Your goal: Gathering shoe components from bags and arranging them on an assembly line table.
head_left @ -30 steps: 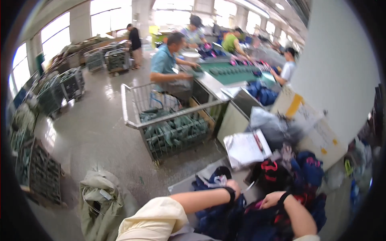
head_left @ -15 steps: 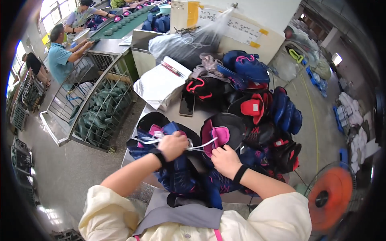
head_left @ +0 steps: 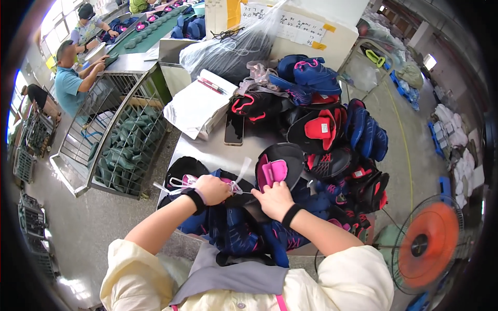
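Left hand [head_left: 213,189] and right hand [head_left: 275,199] appear to pinch the white lace [head_left: 243,170] between them, near the left edge of the surface [head_left: 207,150]. Tension should be even, loops untwisted, and loose ends clear of the right upper [head_left: 291,159].
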`<state>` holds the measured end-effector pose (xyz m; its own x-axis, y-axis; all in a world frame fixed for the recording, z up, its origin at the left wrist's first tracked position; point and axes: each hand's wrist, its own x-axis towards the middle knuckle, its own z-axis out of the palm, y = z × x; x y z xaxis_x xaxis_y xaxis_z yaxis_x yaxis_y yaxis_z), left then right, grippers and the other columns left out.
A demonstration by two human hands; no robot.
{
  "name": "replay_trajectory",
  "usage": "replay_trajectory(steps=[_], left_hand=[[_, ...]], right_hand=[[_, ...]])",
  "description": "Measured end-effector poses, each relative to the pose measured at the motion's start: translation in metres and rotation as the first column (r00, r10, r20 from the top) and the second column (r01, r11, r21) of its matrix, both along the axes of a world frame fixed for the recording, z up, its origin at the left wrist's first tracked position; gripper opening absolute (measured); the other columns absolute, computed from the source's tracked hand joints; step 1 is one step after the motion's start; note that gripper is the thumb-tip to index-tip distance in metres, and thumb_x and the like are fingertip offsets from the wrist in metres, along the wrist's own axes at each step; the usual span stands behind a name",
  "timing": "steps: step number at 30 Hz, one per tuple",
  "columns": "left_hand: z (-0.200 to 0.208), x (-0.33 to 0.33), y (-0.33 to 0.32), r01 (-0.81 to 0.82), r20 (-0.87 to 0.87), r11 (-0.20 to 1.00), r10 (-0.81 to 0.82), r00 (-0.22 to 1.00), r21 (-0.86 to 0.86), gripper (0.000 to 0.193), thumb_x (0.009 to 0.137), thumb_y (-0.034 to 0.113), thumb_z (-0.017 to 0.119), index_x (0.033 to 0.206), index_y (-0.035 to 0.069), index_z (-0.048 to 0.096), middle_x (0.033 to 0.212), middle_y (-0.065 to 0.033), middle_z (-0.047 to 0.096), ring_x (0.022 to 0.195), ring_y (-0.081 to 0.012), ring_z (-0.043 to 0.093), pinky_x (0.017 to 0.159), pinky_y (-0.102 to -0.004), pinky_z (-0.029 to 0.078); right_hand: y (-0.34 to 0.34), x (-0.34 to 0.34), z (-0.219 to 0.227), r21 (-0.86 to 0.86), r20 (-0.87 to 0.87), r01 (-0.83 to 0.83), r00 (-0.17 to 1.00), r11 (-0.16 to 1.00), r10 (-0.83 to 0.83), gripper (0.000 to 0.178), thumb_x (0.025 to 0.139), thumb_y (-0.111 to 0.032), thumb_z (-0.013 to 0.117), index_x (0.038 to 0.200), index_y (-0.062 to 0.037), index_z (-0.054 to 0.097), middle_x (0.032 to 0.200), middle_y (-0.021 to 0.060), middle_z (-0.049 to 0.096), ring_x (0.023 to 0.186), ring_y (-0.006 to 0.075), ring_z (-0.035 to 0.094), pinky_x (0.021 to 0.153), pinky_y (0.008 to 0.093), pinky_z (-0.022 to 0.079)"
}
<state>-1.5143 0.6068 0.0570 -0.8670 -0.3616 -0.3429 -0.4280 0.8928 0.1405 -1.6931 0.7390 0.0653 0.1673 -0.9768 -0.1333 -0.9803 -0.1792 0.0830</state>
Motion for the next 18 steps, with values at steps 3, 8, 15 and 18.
replay_trajectory(steps=[3,8,15,18], left_hand=[[-0.007,-0.014,-0.001,-0.063,0.022,0.997,0.062,0.998,0.043,0.030,0.077,0.041,0.050,0.076,0.014,0.064,0.066,-0.0104,0.061,0.065,-0.0287,0.061,0.060,-0.0402,0.048],[-0.036,-0.010,-0.006,-0.163,-0.292,0.947,0.244,0.925,0.277,0.023,0.070,0.037,0.061,0.076,0.016,0.067,0.070,-0.0081,0.062,0.066,-0.0286,0.061,0.063,-0.0393,0.048],[-0.021,-0.003,0.024,-0.196,-0.489,0.980,0.184,0.853,0.029,0.015,0.068,0.026,0.062,0.072,0.012,0.061,0.069,-0.0070,0.060,0.063,-0.0233,0.060,0.054,-0.0359,0.047],[-0.009,-0.010,0.025,-0.232,-0.378,0.973,0.216,0.900,0.003,0.017,0.068,0.025,0.062,0.072,0.010,0.056,0.068,-0.0075,0.058,0.062,-0.0231,0.060,0.053,-0.0362,0.046]], right_hand=[[-0.012,0.001,-0.015,0.079,0.161,0.091,0.982,0.993,-0.103,0.020,0.079,-0.020,0.045,0.084,-0.0155,0.064,0.080,0.0081,0.059,0.078,0.0257,0.058,0.069,0.0403,0.040],[-0.042,-0.003,-0.031,0.092,0.519,0.164,0.834,0.982,-0.188,0.017,0.076,-0.015,0.047,0.080,-0.0113,0.063,0.082,0.0076,0.060,0.083,0.0251,0.058,0.069,0.0374,0.045],[-0.060,0.010,-0.010,0.584,0.499,0.019,0.780,0.811,-0.378,0.017,0.084,-0.014,0.042,0.096,-0.0070,0.052,0.057,0.0085,0.059,0.050,0.0222,0.059,0.050,0.0334,0.045],[-0.049,0.011,0.003,0.601,0.609,0.055,0.616,0.798,-0.500,0.018,0.084,-0.013,0.042,0.098,-0.0078,0.052,0.054,0.0075,0.057,0.045,0.0181,0.056,0.046,0.0309,0.044]])
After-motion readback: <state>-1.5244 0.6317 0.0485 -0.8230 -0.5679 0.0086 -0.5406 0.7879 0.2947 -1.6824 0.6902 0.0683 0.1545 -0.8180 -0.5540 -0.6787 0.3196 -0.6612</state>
